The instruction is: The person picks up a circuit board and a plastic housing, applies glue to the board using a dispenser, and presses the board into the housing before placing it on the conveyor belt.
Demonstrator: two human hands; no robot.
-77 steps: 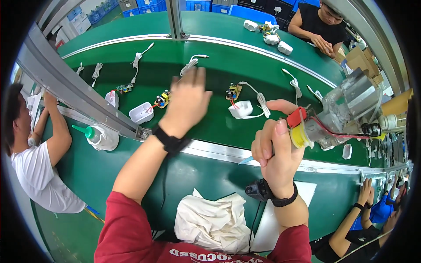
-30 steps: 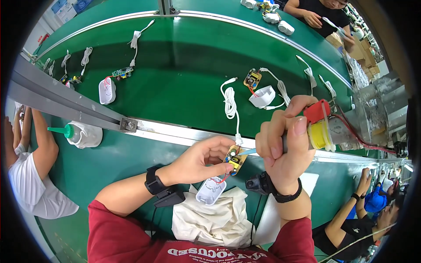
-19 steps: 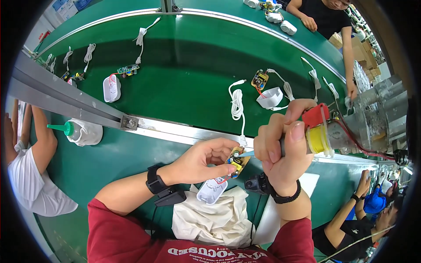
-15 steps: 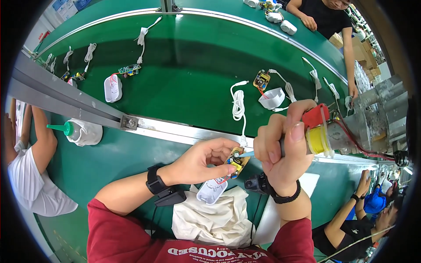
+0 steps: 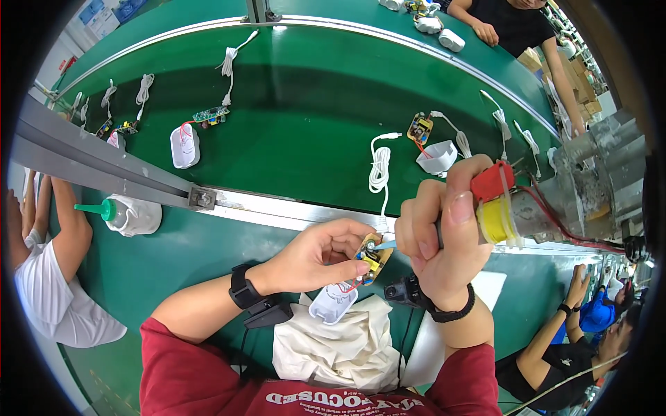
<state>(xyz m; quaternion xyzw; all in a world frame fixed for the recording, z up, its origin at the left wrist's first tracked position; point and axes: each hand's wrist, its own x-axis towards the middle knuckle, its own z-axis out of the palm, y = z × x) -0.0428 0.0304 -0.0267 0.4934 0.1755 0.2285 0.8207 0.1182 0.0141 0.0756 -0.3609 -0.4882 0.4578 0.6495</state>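
My left hand (image 5: pixel 320 258) pinches a small circuit board (image 5: pixel 374 259) with a yellow component, tilted above the near bench. Thin red wires run from the board to an open white plastic housing (image 5: pixel 334 304), which rests on a cream cloth (image 5: pixel 326 347). A white cable (image 5: pixel 379 170) with a coiled bundle reaches down to the board's far edge. My right hand (image 5: pixel 444 232) is closed round a dark-barrelled tool, mostly hidden by my fingers. Its tapered blue tip (image 5: pixel 386 245) appears to touch the board. Right behind my fist are a red block (image 5: pixel 493 182) and a yellow band (image 5: pixel 494 222).
Across the metal rail (image 5: pixel 263 208), a green belt (image 5: pixel 291 125) carries several boards, housings and white cables. Grey metal cylinders (image 5: pixel 590 184) crowd the right. A green-nozzled bottle (image 5: pixel 132 213) stands left, beside a metal post (image 5: pixel 104 152). Co-workers sit left, right and across.
The boards, housings and cables on the green belt have shifted slightly right. My hands keep nearly the same pose, the blue tip still at the board. The far co-worker's arm has moved right.
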